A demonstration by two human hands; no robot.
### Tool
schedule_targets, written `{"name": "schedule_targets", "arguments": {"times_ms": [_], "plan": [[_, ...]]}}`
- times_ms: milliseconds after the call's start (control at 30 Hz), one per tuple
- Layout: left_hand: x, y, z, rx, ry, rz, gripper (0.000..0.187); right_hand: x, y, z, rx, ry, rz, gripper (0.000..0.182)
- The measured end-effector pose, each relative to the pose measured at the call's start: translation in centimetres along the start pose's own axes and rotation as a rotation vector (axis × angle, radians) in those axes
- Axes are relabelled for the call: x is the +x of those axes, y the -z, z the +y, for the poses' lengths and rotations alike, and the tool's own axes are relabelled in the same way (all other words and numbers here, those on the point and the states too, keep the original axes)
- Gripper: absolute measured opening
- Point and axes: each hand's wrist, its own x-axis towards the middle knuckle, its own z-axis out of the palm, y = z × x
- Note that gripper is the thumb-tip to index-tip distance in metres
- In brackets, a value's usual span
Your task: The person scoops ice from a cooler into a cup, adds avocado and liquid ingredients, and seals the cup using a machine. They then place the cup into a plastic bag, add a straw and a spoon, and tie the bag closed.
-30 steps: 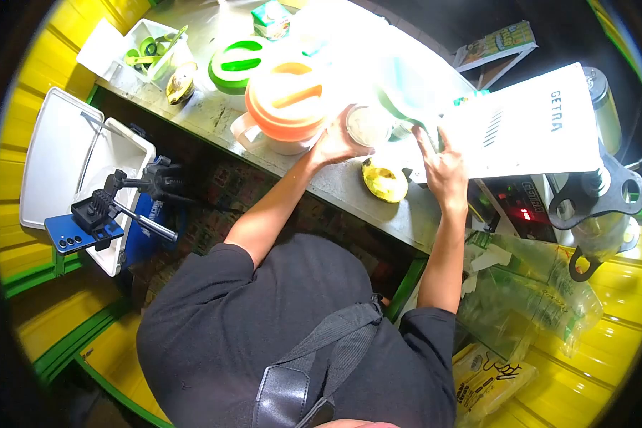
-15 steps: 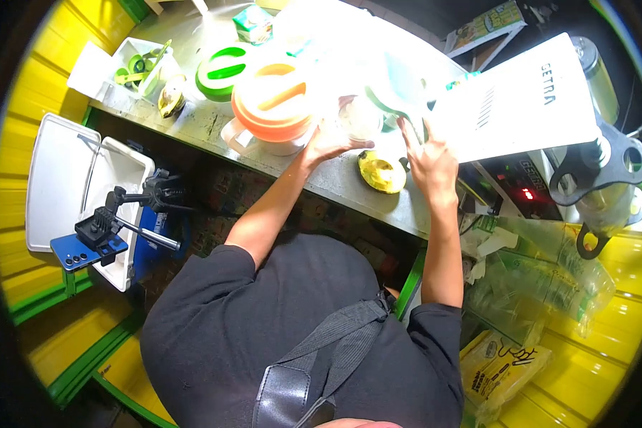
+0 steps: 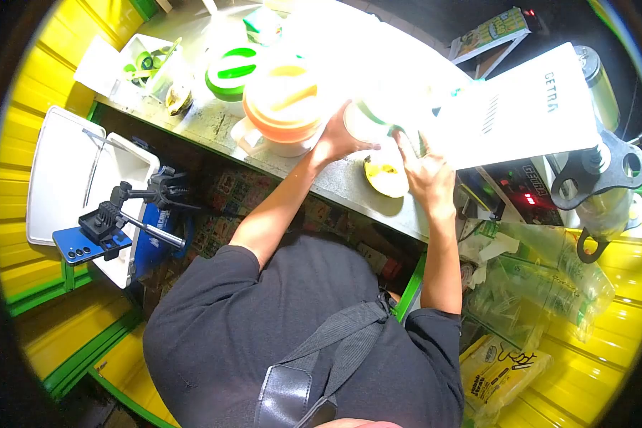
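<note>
My left hand [image 3: 337, 140] is curved around the side of a white cup [image 3: 362, 127], its thumb reaching along the near side. My right hand [image 3: 428, 171] grips a pale container with a green edge [image 3: 372, 113], tilted beside the cup's top. Glare washes out most of this container and any contents. Just below, between the hands, lies an avocado half [image 3: 385, 178] with yellow flesh. To the left of my left hand stands a white pitcher with an orange lid [image 3: 282, 107], and behind it one with a green lid [image 3: 232, 71].
A white GETRA machine [image 3: 517, 107] with a red display stands at the right. A bin of green utensils [image 3: 150, 64] and another avocado piece [image 3: 179, 98] are at the left. Below are an open white cooler [image 3: 132, 171] and a phone on a mount [image 3: 89, 244].
My left hand has moved up and now wraps the cup. The green-edged container in my right hand has tipped left, toward the cup. The view has shifted slightly.
</note>
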Motion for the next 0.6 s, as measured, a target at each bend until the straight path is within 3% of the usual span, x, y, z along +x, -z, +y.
{"name": "schedule_targets", "arguments": {"times_ms": [100,167,233,333,433,500,567,600], "plan": [[-0.1,-0.1,-0.5,0.109,-0.009,0.027,0.101,-0.3,0.0,-1.5,0.259,-0.163,0.033,0.045],[0.0,0.0,0.5,0.110,-0.025,0.007,0.101,-0.5,0.3,-2.3,0.245,-0.130,0.141,0.039],[-0.4,-0.1,0.5,0.112,-0.041,-0.016,0.102,-0.5,0.9,-3.2,0.488,-0.400,0.116,0.032],[-1.1,-0.2,1.3,0.192,-0.129,0.108,0.094,-1.3,0.8,-2.4,0.492,-0.385,0.116,0.025],[-1.5,0.3,2.6,0.194,-0.042,0.008,0.080,-1.5,3.4,-1.9,0.630,-0.508,0.074,0.019],[-1.6,0.4,2.3,0.157,0.166,-0.168,0.071,-2.4,3.9,-1.1,0.586,-0.516,0.084,0.016],[-1.8,0.8,2.2,0.190,0.239,-0.193,0.077,-3.3,4.2,-0.3,0.472,-0.449,0.145,0.017],[-2.0,1.1,2.3,0.224,0.314,-0.216,0.083,-3.4,5.4,-0.6,0.565,-0.572,0.136,0.020]]}}
